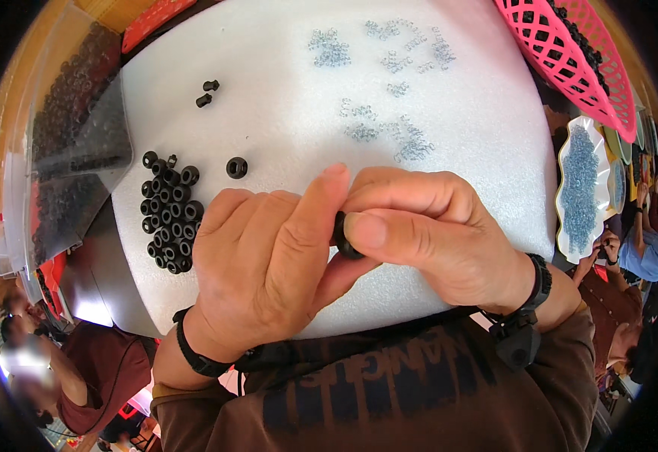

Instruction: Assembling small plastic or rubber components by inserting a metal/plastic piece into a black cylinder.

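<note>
A small black round part [350, 245] is held between my two hands above the white foam sheet [269, 45]. My right hand [449, 237] pinches it with thumb and index finger. Around its other side close the fingers of my left hand [257, 260], hiding much of it. Left of my left hand lies a pile of black round parts with holes [167, 215]. One single black ring-shaped part [236, 167] sits apart from them. Farther off are two small black plug-like pieces [205, 93]. Loose clusters of tiny wire springs [330, 50] are scattered across the far right.
A clear plastic container [80, 143] with many dark parts stands at the left. A pink lattice basket [566, 71] holding black parts is at the far right, with a white scalloped dish [565, 218] of springs nearer. Other people sit at both sides.
</note>
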A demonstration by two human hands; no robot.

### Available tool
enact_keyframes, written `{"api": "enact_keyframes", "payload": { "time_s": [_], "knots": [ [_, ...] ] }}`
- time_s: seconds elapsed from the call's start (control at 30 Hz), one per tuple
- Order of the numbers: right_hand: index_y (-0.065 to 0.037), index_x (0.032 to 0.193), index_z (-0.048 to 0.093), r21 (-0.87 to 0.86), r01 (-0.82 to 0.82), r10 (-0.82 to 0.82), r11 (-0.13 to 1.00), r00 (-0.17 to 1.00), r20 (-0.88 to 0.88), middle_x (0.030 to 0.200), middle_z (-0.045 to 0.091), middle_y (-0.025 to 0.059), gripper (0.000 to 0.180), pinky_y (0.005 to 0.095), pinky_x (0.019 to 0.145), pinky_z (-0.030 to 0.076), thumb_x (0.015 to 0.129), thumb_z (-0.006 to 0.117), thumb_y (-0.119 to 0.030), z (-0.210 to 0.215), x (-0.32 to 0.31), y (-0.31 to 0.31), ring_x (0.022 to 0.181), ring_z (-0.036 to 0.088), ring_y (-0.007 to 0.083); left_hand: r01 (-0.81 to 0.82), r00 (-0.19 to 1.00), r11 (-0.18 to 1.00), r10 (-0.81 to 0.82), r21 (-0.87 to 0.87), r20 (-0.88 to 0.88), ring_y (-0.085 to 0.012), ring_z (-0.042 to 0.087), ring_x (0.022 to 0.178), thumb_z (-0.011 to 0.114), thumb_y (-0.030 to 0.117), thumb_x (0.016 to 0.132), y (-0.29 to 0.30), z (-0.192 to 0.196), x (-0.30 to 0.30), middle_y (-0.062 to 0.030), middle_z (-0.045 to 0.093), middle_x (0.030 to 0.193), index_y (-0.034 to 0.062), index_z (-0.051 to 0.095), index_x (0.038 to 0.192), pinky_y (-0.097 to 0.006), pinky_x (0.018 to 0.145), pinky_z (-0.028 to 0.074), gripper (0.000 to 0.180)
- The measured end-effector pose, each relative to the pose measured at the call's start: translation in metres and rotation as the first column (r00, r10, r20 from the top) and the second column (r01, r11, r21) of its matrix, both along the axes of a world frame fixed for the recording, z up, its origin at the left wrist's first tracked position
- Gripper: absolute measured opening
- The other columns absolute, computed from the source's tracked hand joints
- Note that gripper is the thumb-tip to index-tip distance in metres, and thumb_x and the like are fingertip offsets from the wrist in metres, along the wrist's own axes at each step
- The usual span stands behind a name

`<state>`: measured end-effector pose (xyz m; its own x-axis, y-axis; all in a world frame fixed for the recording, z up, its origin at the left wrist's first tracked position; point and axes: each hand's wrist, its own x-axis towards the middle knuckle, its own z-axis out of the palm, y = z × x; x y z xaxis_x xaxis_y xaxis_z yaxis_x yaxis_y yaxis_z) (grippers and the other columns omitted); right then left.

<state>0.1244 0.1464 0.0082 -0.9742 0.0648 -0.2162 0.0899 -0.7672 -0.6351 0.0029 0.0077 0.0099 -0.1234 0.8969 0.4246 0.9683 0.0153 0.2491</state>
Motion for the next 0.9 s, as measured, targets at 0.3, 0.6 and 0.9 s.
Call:
{"api": "enact_keyframes", "payload": {
  "time_s": [0.3, 0.6, 0.9],
  "knots": [
    [0.004, 0.098, 0.063, 0.202, -0.001, 0.01, 0.979, 0.999, -0.041, 0.089, 0.058, 0.0053, 0.018, 0.0221, 0.073, 0.044, 0.09, 0.057, -0.011, 0.0, 0.003, 0.0, 0.081, 0.054, 0.0098, -0.027, 0.988, 0.996, 0.013, -0.09, -0.152, -0.0218, 0.042, 0.049, 0.073, 0.026, 0.065, 0.004, 0.023, -0.002, -0.0056, 0.041, 0.06, 0.0046, 0.046, 0.071, -0.033, 0.047, 0.031, 0.035],
    [0.003, 0.092, 0.063, 0.1, -0.177, 0.171, 0.979, 0.983, 0.065, 0.084, 0.06, 0.0035, 0.018, 0.0225, 0.073, 0.044, 0.091, 0.057, -0.014, 0.005, -0.002, 0.004, 0.078, 0.054, 0.0085, 0.039, 0.999, 0.995, -0.042, -0.091, -0.028, -0.0239, 0.035, 0.042, 0.069, 0.021, 0.064, -0.003, 0.015, -0.005, -0.0064, 0.034, 0.054, 0.0053, 0.041, 0.065, -0.035, 0.042, 0.025, 0.032],
    [0.004, 0.085, 0.063, 0.319, -0.268, 0.22, 0.909, 0.959, 0.177, 0.08, 0.06, 0.0042, 0.02, 0.0229, 0.069, 0.043, 0.091, 0.057, -0.014, -0.003, -0.001, 0.003, 0.076, 0.054, 0.0091, 0.105, 0.991, 0.991, -0.098, -0.079, 0.089, -0.0239, 0.036, 0.041, 0.068, 0.026, 0.07, -0.011, -0.006, -0.006, -0.0064, 0.035, 0.055, 0.005, 0.042, 0.065, -0.034, 0.04, 0.027, 0.034]
  ]
}}
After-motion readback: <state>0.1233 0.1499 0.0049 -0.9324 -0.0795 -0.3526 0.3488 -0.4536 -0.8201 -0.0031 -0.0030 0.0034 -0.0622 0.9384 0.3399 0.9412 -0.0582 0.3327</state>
